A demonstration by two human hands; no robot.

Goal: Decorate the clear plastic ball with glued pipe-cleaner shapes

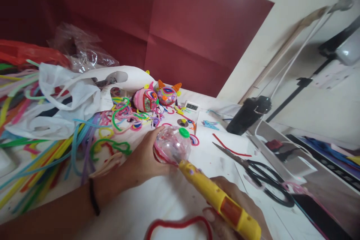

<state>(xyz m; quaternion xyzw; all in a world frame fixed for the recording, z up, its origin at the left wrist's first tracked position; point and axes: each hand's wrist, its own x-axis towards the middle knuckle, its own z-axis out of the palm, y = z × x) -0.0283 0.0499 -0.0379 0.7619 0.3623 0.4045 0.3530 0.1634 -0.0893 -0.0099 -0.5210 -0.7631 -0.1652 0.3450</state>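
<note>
My left hand point(146, 157) is wrapped round a clear round ball point(173, 142) from its left side. The ball has a green piece point(184, 132) on its upper right and a red strip along its lower edge. My right hand point(233, 202) grips a yellow glue gun point(219, 198), its nozzle pointing up and left at the bottom of the ball; whether it touches cannot be made out. A dark red pipe cleaner point(180, 224) lies curved on the white table near the front edge.
Black scissors point(261, 176) and a red strip point(230, 147) lie at the right. Two decorated balls point(146, 99) stand behind, beside a small digital clock point(192, 106). Colourful pipe cleaners point(56, 157) and white bags point(67, 97) crowd the left. A box point(281, 157) stands far right.
</note>
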